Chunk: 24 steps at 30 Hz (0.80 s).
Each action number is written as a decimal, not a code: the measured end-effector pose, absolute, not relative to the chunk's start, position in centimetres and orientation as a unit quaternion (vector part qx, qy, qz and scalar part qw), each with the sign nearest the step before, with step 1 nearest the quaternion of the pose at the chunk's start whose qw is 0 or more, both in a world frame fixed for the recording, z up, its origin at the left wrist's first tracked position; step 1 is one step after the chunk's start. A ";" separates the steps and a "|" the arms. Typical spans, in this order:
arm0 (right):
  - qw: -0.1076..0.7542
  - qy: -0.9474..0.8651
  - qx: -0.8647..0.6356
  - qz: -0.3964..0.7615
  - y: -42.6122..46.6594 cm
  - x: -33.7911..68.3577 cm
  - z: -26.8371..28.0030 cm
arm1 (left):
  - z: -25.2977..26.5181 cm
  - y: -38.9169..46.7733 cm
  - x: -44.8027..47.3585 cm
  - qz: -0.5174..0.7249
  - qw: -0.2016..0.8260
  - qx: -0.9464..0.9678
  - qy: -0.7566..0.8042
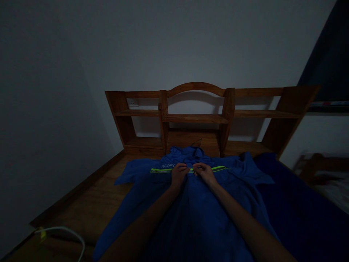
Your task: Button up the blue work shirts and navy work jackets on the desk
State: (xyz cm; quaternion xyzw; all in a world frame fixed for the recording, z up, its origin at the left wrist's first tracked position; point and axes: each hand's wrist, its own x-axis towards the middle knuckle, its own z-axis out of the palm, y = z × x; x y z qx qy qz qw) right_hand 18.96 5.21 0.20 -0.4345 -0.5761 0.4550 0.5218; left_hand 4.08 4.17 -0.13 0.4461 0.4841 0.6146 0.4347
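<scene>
Blue shirt (203, 218) lies spread out, front up, on the wooden table (100, 200), with both hands on the middle of its chest. The left hand (179, 174) and the right hand (205, 173) sit just beside each other at the centre front opening, fingers bent and tips pinching the fabric — what exactly is between them is too small and dark to tell. A bright yellow-green stripe (222, 168) runs across the chest under the hands, showing on both sides, and pale lettering (167, 166) sits just above it near the left hand. Beyond the hands, the collar (188, 155) points to the table's back edge; the sleeves spread outward, and the body of the shirt runs down beneath the forearms toward the near edge.

Along the back edge stands a wooden shelf unit (195, 118). Darker blue cloth (297, 214) lies to the shirt's right — and a white cable (64, 228) curves at the near left corner.
</scene>
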 end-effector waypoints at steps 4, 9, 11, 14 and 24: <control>0.523 -0.576 -0.434 0.454 5.5 19.0 -0.1 | 0.0 4.2 4.1 0.616 0.430 0.444 0.488; 0.522 -0.577 -0.434 0.454 5.6 19.0 -0.2 | 0.4 4.0 4.2 0.618 0.430 0.439 0.490; 0.521 -0.579 -0.434 0.453 5.6 19.0 -0.3 | 0.5 3.9 4.2 0.619 0.429 0.441 0.489; 0.519 -0.583 -0.433 0.451 5.5 19.0 -0.2 | 0.6 3.8 4.2 0.621 0.427 0.446 0.483; 0.519 -0.590 -0.425 0.450 4.8 19.0 0.6 | 0.3 4.0 4.2 0.626 0.420 0.453 0.476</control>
